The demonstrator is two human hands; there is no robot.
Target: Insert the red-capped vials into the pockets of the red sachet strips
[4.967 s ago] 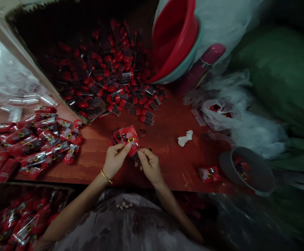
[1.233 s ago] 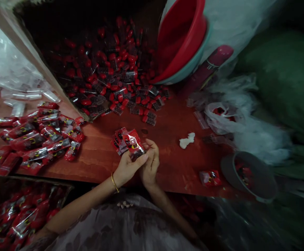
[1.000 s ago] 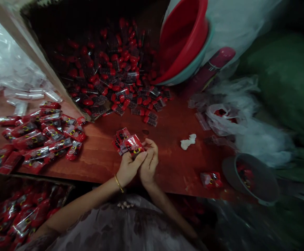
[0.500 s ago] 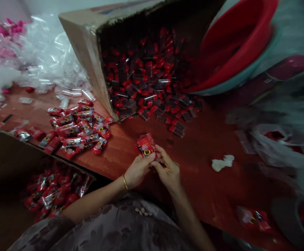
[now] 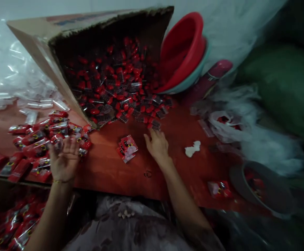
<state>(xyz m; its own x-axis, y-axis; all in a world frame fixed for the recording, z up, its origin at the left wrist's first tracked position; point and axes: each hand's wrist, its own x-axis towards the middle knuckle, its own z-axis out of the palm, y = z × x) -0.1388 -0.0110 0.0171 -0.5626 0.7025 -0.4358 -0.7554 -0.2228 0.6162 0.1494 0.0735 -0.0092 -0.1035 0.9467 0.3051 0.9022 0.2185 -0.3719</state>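
My left hand [image 5: 64, 162] is open, palm up with the fingers spread, at the right side of a pile of shiny red packets [image 5: 37, 146]. It holds nothing. My right hand [image 5: 157, 143] reaches forward with its thumb apart from the fingers. Its fingertips are at a small red-and-clear plastic piece [image 5: 154, 124] on the near edge of a heap of such pieces [image 5: 123, 76]; whether they touch it I cannot tell. Between my hands, a few red printed cards [image 5: 127, 148] lie overlapped on the red-brown table [image 5: 102, 174].
A cardboard box [image 5: 34, 45] on its side holds the heap. Red and teal basins [image 5: 203, 52] lean at its right. Clear plastic sleeves [image 5: 13, 69] fill the far left. A white scrap [image 5: 192, 149], a grey bowl [image 5: 267, 190] and another packet [image 5: 219, 189] are on the right.
The red cards that both hands held now lie on the table. My left hand has moved left to the packets and opened; my right hand has moved forward to the heap. The view has shifted right.
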